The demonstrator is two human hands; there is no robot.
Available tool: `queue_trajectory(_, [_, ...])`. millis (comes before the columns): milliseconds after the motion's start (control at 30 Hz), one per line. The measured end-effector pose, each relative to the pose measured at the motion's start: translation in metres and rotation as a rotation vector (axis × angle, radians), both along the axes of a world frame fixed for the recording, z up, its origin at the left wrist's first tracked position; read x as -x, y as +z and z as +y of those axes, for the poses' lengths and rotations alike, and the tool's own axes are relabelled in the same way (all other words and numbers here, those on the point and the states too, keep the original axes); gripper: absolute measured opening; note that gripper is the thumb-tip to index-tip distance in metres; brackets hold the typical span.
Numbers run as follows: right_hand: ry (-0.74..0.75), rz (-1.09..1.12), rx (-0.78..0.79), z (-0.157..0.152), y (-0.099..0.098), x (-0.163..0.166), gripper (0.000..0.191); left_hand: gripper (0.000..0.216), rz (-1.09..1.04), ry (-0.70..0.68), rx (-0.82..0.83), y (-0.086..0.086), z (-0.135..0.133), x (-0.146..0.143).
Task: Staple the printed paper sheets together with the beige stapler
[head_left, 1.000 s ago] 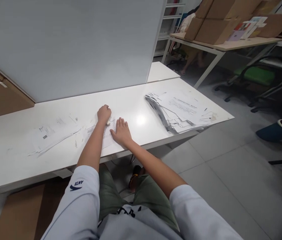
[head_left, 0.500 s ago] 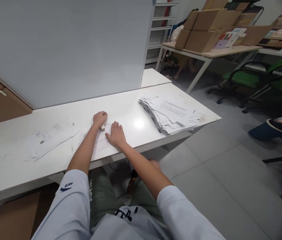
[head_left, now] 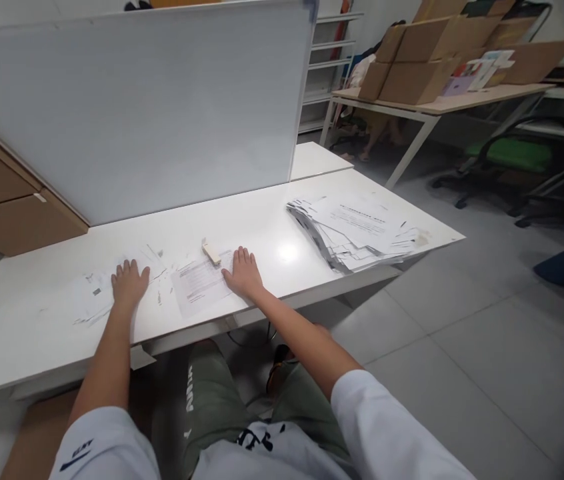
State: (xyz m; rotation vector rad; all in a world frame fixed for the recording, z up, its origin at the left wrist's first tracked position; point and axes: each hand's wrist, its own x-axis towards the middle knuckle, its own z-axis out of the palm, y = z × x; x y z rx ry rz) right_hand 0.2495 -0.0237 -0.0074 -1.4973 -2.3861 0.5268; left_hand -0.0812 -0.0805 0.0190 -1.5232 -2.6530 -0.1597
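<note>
My left hand (head_left: 130, 285) lies flat with its fingers spread on the right part of a low pile of printed papers (head_left: 93, 305). My right hand (head_left: 245, 275) rests palm down beside the right edge of a single printed sheet (head_left: 202, 285), thumb near that edge. Neither hand holds anything. At the sheet's upper edge lies a small cream stapler (head_left: 211, 254), just left of my right thumb. Small scraps of paper (head_left: 159, 291) are strewn between the left pile and the sheet.
A thick, uneven paper stack (head_left: 357, 230) sits at the right of the white table (head_left: 257, 213). A whiteboard (head_left: 162, 113) stands along the back, with cardboard boxes (head_left: 17, 220) at left. Beyond are a box-laden table (head_left: 442, 101) and a green chair (head_left: 512, 155).
My left hand has let go of the stapler, which now lies at the sheet's top, and has moved left onto the paper pile, fingers spread. My right hand stays flat. The view has shifted slightly.
</note>
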Motion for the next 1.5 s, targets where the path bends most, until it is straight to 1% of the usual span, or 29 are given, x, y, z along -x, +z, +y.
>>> queue_trajectory(100, [0.003, 0.002, -0.009, 0.0006, 0.0017, -0.0002, 0.080, 0.076, 0.011, -0.014, -0.029, -0.0042, -0.0003, -0.0027])
queue_trajectory(300, [-0.001, -0.001, -0.010, 0.0011, 0.0039, -0.0009, 0.081, 0.093, 0.014, -0.062, -0.070, -0.0008, 0.0015, -0.0022])
queue_trajectory(433, [-0.004, -0.001, -0.007, 0.0013, 0.0044, -0.0010, 0.081, 0.097, -0.007, -0.063, -0.082, -0.0003, -0.0007, -0.0020])
queue_trajectory(800, [0.003, 0.023, -0.032, 0.0001, 0.0017, 0.0033, 0.080, 0.093, 0.005, -0.016, -0.084, -0.0031, -0.0018, 0.0032])
queue_trajectory(1233, [0.006, 0.012, 0.000, -0.0006, 0.0056, 0.0016, 0.080, 0.092, 0.021, -0.008, -0.062, -0.0007, -0.0018, 0.0004])
queue_trajectory(1500, [0.005, 0.026, -0.021, 0.0005, 0.0041, 0.0015, 0.080, 0.092, 0.026, -0.015, -0.072, -0.0011, -0.0004, 0.0007])
